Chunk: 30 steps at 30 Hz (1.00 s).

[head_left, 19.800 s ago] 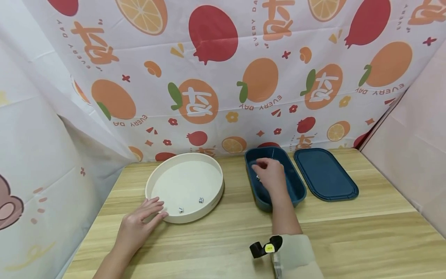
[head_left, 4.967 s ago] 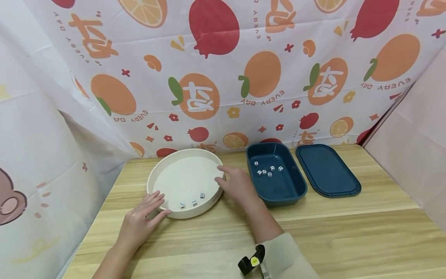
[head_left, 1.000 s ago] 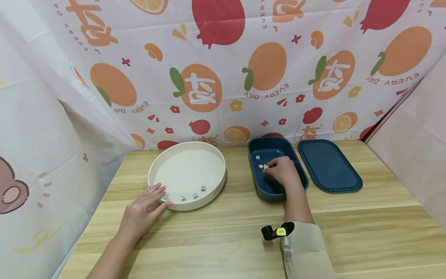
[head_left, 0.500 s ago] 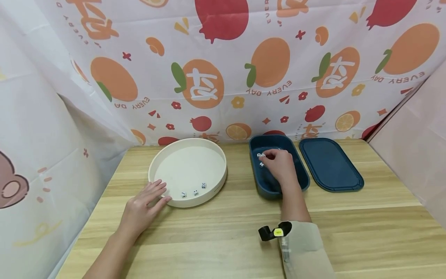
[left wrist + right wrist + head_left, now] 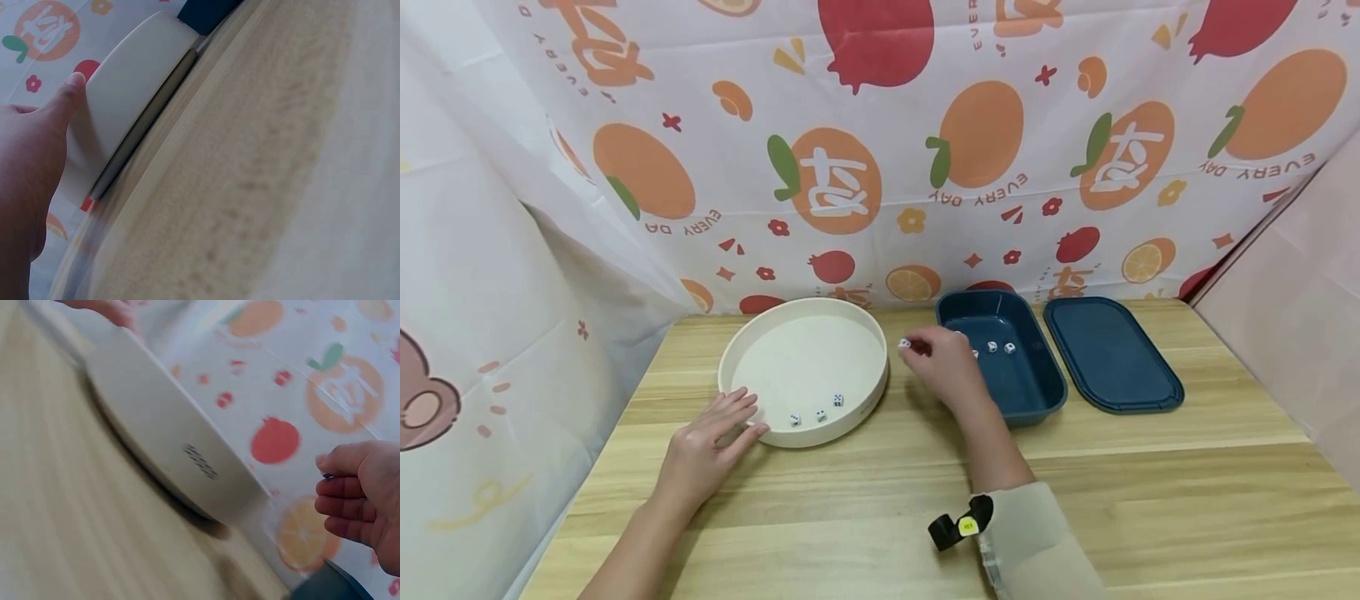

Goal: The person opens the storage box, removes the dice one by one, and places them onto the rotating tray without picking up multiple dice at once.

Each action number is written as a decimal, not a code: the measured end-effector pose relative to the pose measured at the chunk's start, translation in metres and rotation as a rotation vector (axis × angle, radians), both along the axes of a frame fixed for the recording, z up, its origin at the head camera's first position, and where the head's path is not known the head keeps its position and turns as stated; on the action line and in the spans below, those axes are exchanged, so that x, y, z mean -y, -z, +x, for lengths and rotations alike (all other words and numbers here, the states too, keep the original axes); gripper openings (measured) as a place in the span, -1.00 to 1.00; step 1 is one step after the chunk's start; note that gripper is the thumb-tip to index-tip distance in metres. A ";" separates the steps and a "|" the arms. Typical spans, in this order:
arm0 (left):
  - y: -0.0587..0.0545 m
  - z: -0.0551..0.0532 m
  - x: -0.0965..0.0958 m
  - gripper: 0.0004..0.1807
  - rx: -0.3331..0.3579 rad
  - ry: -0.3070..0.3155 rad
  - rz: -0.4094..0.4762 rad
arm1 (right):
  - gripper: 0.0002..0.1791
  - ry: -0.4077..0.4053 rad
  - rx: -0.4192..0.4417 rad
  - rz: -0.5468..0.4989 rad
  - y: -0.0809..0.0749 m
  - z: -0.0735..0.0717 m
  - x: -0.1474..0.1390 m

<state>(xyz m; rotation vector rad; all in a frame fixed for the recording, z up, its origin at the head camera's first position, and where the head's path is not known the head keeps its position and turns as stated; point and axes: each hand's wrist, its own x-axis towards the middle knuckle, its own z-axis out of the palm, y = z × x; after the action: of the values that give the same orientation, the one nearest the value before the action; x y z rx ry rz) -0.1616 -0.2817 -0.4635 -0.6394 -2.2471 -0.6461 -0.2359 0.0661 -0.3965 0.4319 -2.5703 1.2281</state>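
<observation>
A round cream tray stands on the table, with three white dice inside near its front wall; one die sits between the other two. My left hand rests on the tray's left front rim, fingers over the edge and thumb along the outer wall, as the left wrist view also shows. Between the tray and a dark blue box, my right hand pinches a white die between thumb and forefinger, above the table. Several dice lie in the box, among them a die; the right hand partly hides others.
A dark blue lid lies flat on the wooden table to the right of the box. Behind everything hangs a white cloth printed with fruit. A black strap mount is on the right wrist.
My right hand has picked a die out of the blue box and carried it left, past the box's edge toward the tray. The left hand keeps its place on the rim.
</observation>
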 end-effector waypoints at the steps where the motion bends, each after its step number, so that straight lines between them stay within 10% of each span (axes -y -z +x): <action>1: 0.000 0.000 0.000 -0.58 0.003 -0.001 -0.002 | -0.77 -0.024 0.003 0.003 0.001 0.002 0.006; 12: -0.001 0.003 0.000 -0.58 0.005 -0.002 -0.001 | -0.74 -0.216 0.031 0.167 0.019 0.021 0.062; 30: 0.000 0.000 -0.001 -0.52 -0.025 0.010 0.004 | -0.75 -0.188 -0.039 0.223 0.032 0.022 0.073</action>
<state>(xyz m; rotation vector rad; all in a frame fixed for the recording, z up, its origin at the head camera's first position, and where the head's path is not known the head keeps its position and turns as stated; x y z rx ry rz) -0.1615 -0.2810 -0.4637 -0.6531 -2.2198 -0.6439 -0.2134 -0.0071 -0.4286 0.7510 -2.6928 0.9784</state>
